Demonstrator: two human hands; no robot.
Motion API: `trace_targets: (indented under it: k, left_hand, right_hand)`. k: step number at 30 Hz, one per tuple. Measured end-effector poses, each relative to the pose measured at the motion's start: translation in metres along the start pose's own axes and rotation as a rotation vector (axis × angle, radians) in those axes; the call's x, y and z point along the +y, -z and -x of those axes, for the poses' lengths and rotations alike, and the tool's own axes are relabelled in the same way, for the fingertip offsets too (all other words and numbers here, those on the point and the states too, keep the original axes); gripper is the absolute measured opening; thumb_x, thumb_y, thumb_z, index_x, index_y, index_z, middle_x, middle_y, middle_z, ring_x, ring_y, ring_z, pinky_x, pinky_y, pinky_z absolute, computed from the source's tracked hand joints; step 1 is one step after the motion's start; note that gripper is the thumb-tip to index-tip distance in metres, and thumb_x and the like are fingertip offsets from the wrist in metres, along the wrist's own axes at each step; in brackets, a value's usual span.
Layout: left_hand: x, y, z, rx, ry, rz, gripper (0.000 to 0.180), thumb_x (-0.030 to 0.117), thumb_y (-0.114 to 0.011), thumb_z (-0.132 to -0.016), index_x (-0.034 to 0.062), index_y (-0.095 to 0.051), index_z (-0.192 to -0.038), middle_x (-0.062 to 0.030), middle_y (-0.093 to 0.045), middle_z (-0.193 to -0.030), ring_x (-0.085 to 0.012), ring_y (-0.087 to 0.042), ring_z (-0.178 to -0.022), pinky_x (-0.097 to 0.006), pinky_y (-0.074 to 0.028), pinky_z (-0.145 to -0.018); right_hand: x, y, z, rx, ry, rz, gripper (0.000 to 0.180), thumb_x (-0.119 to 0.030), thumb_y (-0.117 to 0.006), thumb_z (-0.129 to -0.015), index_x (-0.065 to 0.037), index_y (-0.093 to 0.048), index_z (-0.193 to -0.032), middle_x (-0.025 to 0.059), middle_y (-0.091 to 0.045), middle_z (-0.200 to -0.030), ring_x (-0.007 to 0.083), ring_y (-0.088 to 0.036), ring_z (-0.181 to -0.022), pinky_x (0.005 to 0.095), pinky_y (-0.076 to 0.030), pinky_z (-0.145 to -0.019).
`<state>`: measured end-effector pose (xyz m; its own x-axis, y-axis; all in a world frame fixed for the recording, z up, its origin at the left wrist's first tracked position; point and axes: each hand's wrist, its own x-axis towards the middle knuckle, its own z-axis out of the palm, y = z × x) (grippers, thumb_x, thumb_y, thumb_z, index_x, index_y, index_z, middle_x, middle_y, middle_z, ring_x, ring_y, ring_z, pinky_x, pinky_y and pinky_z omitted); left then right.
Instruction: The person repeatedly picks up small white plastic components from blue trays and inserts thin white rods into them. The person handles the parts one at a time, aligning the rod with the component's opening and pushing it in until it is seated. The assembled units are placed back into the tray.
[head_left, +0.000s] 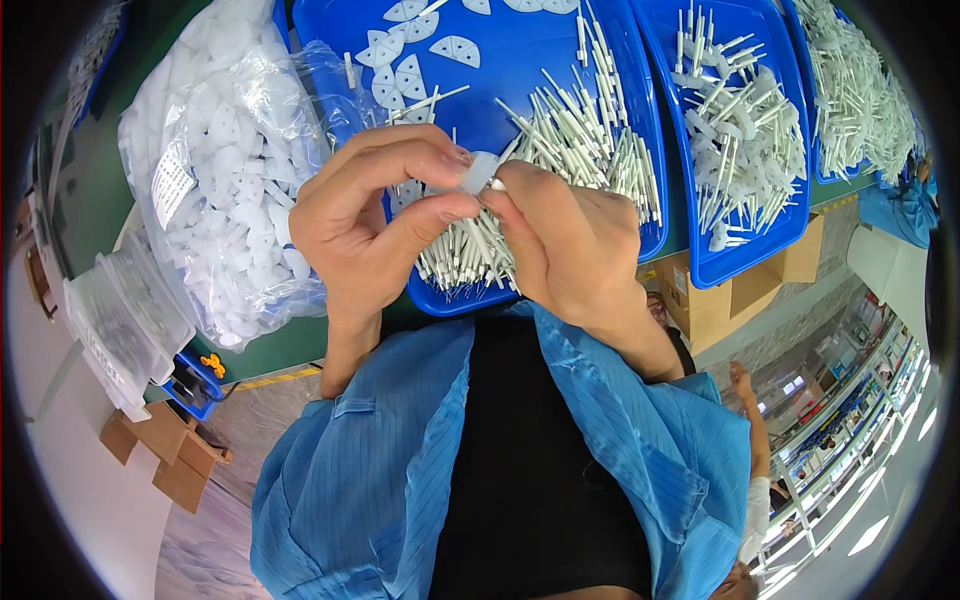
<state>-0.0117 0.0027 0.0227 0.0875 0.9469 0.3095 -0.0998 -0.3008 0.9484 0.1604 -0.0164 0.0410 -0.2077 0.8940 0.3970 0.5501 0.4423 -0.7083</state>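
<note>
My left hand (pixel 362 222) pinches a small translucent white plastic piece (pixel 481 172) between thumb and fingertips. Close against it, my right hand (pixel 575 235) has its thumb and forefinger closed on a thin white stick; only the white tip (pixel 497 184) shows, the rest being hidden by the fingers. The two pieces meet or nearly meet; which, I cannot tell. Both hands are above a blue tray (pixel 520 48), in which many white sticks (pixel 575 120) lie in a heap. Flat, fan-shaped white pieces with small holes (pixel 455 50) are scattered at its far left.
Left of the tray lies a clear bag of white plastic pieces (pixel 245 190), with clear plastic lids (pixel 130 320) nearer me. A second blue tray (pixel 700 262) at the right holds sticks joined to white pieces (pixel 750 140). Below it are cardboard boxes (pixel 690 305); another person's arm (pixel 755 430) shows lower right.
</note>
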Motion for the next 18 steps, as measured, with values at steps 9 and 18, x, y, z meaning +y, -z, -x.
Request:
trace_targets:
  k: [9,18]
  left_hand:
    - [-0.001,-0.017,-0.001,0.077,-0.185,0.068,0.044,0.002,-0.091,-0.061,-0.0038,-0.066,-0.097,-0.0175,-0.069,-0.093,-0.0233,-0.072,-0.086,-0.031,-0.06,-0.074]
    - [-0.007,-0.022,0.012,0.247,-0.19,0.013,0.067,0.003,-0.094,-0.057,-0.0049,-0.058,-0.113,-0.0136,-0.069,-0.092,-0.0284,-0.073,-0.088,-0.033,-0.063,-0.075]
  right_hand:
    - [0.027,0.001,0.001,0.023,0.188,-0.249,0.024,-0.011,-0.077,-0.079,-0.001,-0.064,-0.096,0.0099,-0.063,-0.075,0.0252,-0.057,-0.057,0.0347,-0.046,-0.051]
    - [0.029,-0.003,0.0,0.058,0.164,-0.258,0.024,-0.01,-0.075,-0.078,-0.001,-0.069,-0.1,0.0096,-0.066,-0.092,0.0278,-0.058,-0.078,0.0364,-0.047,-0.068]
